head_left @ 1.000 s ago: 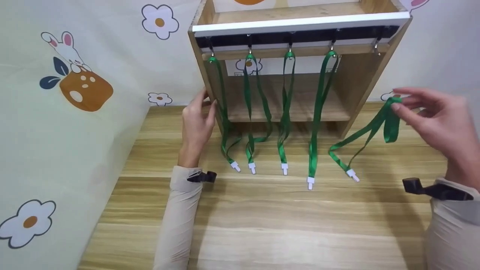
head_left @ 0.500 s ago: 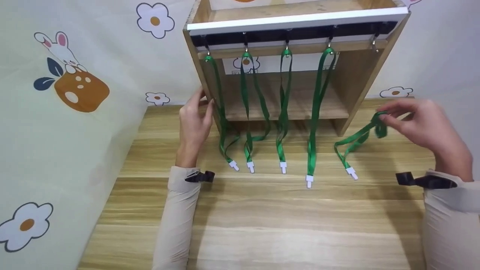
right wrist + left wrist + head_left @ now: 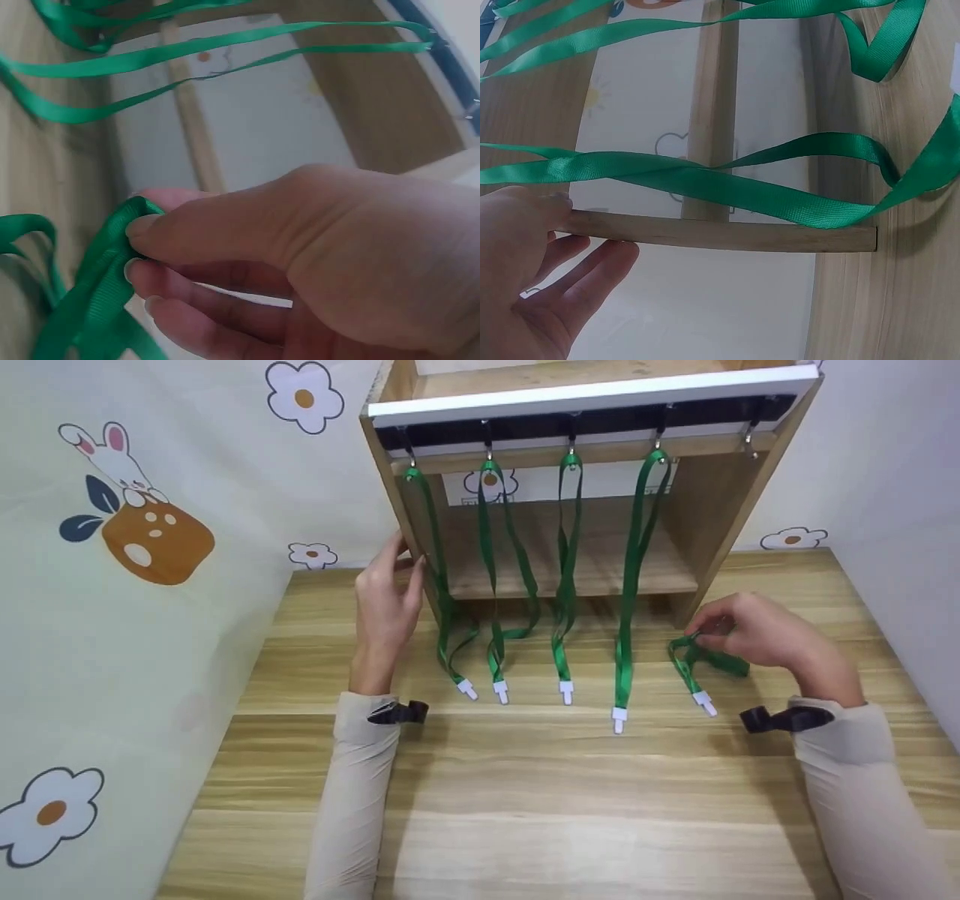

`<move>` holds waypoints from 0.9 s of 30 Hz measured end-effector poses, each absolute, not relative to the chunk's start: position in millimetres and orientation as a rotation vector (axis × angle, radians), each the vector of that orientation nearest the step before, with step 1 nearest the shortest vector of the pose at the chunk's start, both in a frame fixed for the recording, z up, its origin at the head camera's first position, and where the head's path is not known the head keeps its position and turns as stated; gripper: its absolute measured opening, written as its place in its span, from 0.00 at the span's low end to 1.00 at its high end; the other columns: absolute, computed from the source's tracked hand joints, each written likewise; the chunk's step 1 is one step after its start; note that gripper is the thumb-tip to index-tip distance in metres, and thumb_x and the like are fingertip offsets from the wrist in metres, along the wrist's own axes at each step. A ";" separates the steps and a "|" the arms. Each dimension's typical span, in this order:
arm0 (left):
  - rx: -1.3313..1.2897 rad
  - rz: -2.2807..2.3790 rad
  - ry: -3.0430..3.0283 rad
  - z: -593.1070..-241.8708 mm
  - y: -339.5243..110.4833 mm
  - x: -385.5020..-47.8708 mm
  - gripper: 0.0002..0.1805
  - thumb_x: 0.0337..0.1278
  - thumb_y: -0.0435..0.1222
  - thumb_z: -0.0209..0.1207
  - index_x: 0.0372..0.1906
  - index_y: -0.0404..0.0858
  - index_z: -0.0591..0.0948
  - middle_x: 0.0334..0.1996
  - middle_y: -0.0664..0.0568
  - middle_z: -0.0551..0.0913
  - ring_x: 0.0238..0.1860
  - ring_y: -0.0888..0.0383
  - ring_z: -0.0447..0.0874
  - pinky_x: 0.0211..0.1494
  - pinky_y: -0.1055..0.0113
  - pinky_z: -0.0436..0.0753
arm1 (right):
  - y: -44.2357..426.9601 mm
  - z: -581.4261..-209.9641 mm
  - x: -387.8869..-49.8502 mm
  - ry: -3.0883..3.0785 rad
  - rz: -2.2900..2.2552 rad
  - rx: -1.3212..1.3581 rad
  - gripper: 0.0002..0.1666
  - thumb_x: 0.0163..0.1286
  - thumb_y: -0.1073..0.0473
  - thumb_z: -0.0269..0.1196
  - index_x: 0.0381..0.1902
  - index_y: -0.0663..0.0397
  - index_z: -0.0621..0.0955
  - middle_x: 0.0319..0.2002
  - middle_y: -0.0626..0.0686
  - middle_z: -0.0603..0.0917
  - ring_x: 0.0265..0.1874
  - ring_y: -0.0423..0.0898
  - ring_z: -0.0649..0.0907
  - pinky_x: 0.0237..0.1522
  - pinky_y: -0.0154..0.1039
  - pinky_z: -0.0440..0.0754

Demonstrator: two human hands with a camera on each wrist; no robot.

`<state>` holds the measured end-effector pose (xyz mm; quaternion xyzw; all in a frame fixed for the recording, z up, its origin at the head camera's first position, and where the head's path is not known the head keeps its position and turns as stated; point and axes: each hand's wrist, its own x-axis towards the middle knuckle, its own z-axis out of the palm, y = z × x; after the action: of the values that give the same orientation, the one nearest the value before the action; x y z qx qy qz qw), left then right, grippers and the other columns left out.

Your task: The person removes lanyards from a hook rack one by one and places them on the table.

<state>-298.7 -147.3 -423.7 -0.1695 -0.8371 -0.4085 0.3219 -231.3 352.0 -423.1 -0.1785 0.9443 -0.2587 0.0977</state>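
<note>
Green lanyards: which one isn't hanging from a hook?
The rightmost green lanyard, held in the grip of the right hand. The other four lanyards each loop over a metal hook.

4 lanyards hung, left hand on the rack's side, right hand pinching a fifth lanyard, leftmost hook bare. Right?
Not quite: the bare hook is the rightmost, not the leftmost, per the head view. The rest holds: four lanyards hung, left hand on the rack's side, right hand pinching a fifth lanyard.
</note>
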 end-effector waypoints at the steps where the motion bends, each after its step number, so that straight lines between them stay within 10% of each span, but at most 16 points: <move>1: -0.444 -1.074 -2.199 -423.8 -147.3 -298.9 0.21 0.79 0.34 0.62 0.71 0.37 0.80 0.61 0.44 0.90 0.61 0.52 0.91 0.62 0.61 0.92 | 350.6 -427.0 -233.7 2.790 -0.764 -0.511 0.11 0.69 0.71 0.71 0.47 0.57 0.92 0.42 0.55 0.94 0.36 0.46 0.86 0.38 0.28 0.84; 27: -0.426 -1.069 -2.214 -424.3 -146.5 -298.8 0.22 0.79 0.36 0.62 0.71 0.37 0.81 0.62 0.45 0.90 0.59 0.53 0.92 0.60 0.61 0.93 | 338.1 -411.7 -224.3 2.881 -0.921 -0.455 0.11 0.75 0.62 0.71 0.53 0.51 0.91 0.44 0.54 0.93 0.38 0.47 0.86 0.31 0.30 0.84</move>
<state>-298.8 -146.5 -424.3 -0.1618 -0.8414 -0.4063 0.3174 -224.3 338.1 -411.7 -0.1486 0.9411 -0.3007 0.0416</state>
